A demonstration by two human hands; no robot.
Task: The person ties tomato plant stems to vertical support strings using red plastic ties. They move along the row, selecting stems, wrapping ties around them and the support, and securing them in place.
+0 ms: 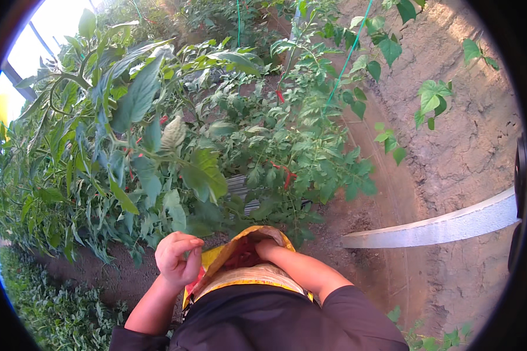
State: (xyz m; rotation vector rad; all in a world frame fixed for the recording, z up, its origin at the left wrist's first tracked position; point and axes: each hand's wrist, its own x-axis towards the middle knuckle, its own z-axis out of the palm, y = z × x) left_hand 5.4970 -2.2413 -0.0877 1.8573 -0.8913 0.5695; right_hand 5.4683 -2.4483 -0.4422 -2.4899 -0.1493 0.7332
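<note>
My right hand (267, 249) reaches into the mouth of a yellow and red woven plastic sack (215, 256) at my waist. Its fingers are hidden inside. Red strips (244, 256) show in the sack's shadowed interior. Left of the sack's rim, my left hand (180, 258) is raised with its fingers curled and the thumb close to the index finger. Nothing can be seen in it. Leafy tomato plants (136, 96) grow in front of me. A red tie (287, 175) hangs among the stems of one plant, and another red tie (280, 96) sits farther back.
Green strings (350, 57) run upward among the plants. At right, a pale curved slab (439, 223) juts from a cracked earthen wall (470, 153), where small bean-like leafy shoots (432, 98) grow. Low foliage (61, 302) covers the lower left.
</note>
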